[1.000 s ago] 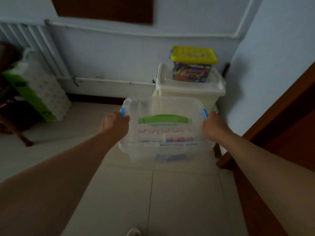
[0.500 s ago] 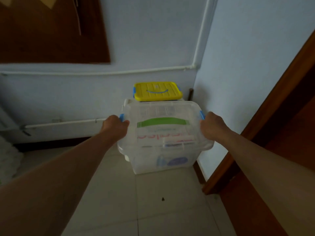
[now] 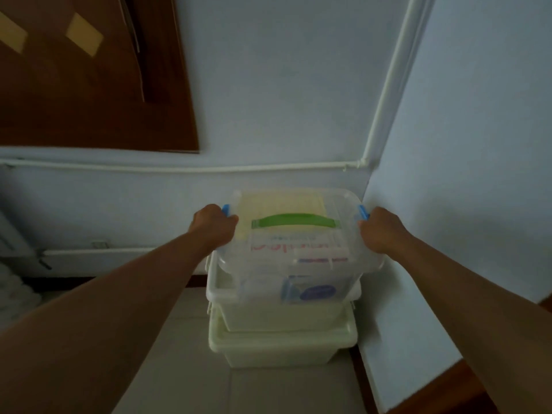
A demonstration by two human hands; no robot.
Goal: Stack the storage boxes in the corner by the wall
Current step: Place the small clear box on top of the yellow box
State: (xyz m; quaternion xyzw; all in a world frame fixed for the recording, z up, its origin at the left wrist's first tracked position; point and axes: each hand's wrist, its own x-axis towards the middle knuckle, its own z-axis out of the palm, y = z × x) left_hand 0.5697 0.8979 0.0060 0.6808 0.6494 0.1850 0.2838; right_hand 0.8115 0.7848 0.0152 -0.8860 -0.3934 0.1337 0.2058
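**Clear latch box held over the corner stack**

While both bare forearms reach forward, the left hand [image 3: 214, 227] is curled closed over the left end of the clear storage box [image 3: 298, 252], beside its blue latch [image 3: 226, 210], and the right hand [image 3: 379, 231] is wrapped the same way round the right end by the other blue latch [image 3: 363, 212]. The box is see-through plastic with rounded corners, a clear lid and a flat green carry handle [image 3: 295, 220] across the top. Blurred red lettering and a blue label show through its walls, and a pale yellow shape shows through the lid at the far side; what that is cannot be told. It sits directly above two stacked boxes; whether it rests on them cannot be told.

The upper white box [image 3: 274, 312] is milky, smooth plastic with a rimmed lid. It stands on a lower pale green box [image 3: 283, 348] of similar shape. The stack stands on the tiled floor [image 3: 268, 389] in the corner where two pale blue walls [image 3: 283, 100] meet. A white pipe [image 3: 388, 85] runs up the corner and along the back wall. A dark brown wooden panel [image 3: 89, 85] hangs at upper left.
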